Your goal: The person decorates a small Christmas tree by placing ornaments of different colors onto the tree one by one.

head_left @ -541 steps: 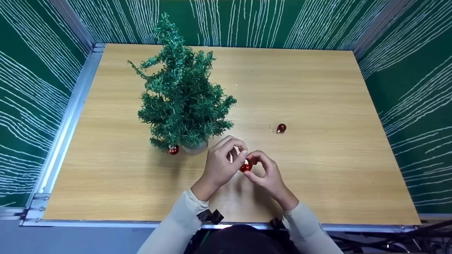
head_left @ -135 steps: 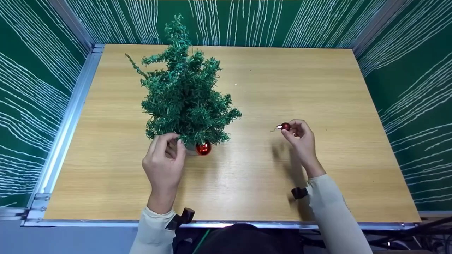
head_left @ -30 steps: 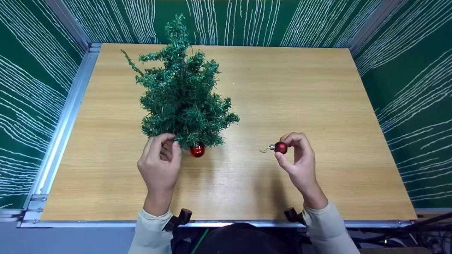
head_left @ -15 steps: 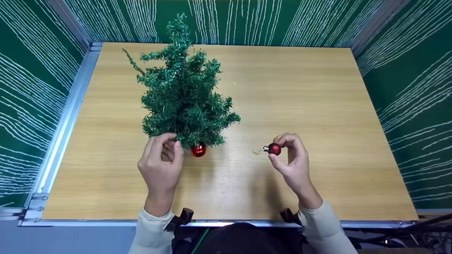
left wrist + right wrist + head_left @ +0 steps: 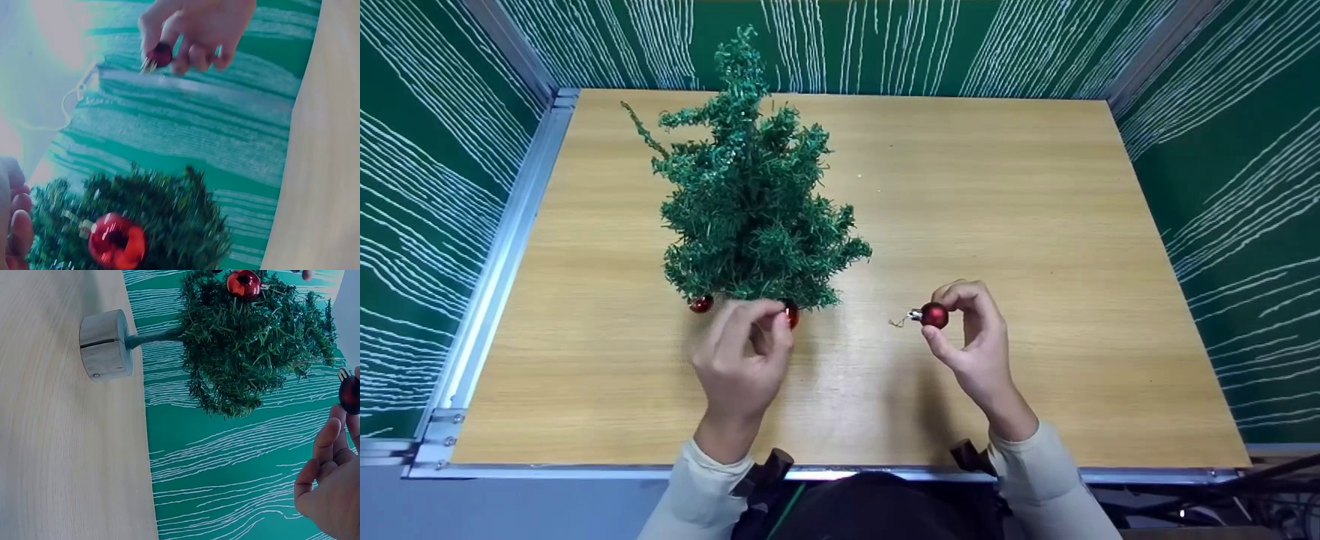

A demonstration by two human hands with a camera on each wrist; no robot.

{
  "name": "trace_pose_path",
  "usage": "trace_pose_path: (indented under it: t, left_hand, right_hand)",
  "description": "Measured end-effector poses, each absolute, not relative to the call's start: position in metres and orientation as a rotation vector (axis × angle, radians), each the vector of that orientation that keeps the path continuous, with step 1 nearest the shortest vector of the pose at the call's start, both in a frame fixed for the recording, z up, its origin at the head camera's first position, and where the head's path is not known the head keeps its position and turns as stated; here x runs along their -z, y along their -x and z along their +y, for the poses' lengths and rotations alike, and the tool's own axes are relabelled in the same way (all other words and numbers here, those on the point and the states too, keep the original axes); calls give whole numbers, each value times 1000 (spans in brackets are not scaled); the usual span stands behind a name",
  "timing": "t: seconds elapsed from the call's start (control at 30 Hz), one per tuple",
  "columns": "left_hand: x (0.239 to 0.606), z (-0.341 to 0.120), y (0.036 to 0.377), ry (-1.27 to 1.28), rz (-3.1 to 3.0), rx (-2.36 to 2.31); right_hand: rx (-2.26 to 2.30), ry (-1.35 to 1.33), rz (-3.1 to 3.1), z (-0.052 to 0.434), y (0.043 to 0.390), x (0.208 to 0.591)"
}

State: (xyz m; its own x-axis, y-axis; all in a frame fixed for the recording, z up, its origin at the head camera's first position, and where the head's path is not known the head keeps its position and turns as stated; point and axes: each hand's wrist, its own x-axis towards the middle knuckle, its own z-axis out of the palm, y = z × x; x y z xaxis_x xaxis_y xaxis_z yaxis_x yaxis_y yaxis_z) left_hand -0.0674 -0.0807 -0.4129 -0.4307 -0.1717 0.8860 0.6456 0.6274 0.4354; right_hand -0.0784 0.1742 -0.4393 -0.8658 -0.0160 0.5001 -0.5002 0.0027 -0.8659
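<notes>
My right hand (image 5: 979, 356) pinches a small matte dark red bauble (image 5: 934, 315) between thumb and fingertips, its silver cap and thin gold loop pointing left. In the right wrist view the same bauble (image 5: 350, 395) is cut by the frame edge. My left hand (image 5: 746, 367), blurred by motion, has its fingers loosely bent in front of the small green Christmas tree (image 5: 757, 202). I see nothing held in it. Its fingertips partly cover a shiny red bauble (image 5: 793, 313) on a low branch; the left wrist view shows that bauble (image 5: 116, 242) apart from the fingers. Another red bauble (image 5: 701, 304) hangs low on the left.
The tree stands left of centre on a wooden table (image 5: 997, 187), on a round pale base (image 5: 106, 346). Green walls with white streaks (image 5: 877, 45) enclose the back and sides. A metal rail (image 5: 502, 277) runs along the left edge.
My left hand has come off the low left branch and moved right, uncovering the bauble there. Earlier, my right hand picked the matte bauble off the table; it has since drifted left and closer.
</notes>
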Motion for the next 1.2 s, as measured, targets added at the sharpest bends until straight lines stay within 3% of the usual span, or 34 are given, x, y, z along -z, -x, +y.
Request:
trace_pose_path:
  t: [0.5,1.2]
  left_hand:
    - [425,-31,61,620,-1819,989]
    - [446,-16,63,612,-2026,1041]
  right_hand:
    - [-1941,-595,-1941,165,78,438]
    - [-1944,-624,-1982,156,71,439]
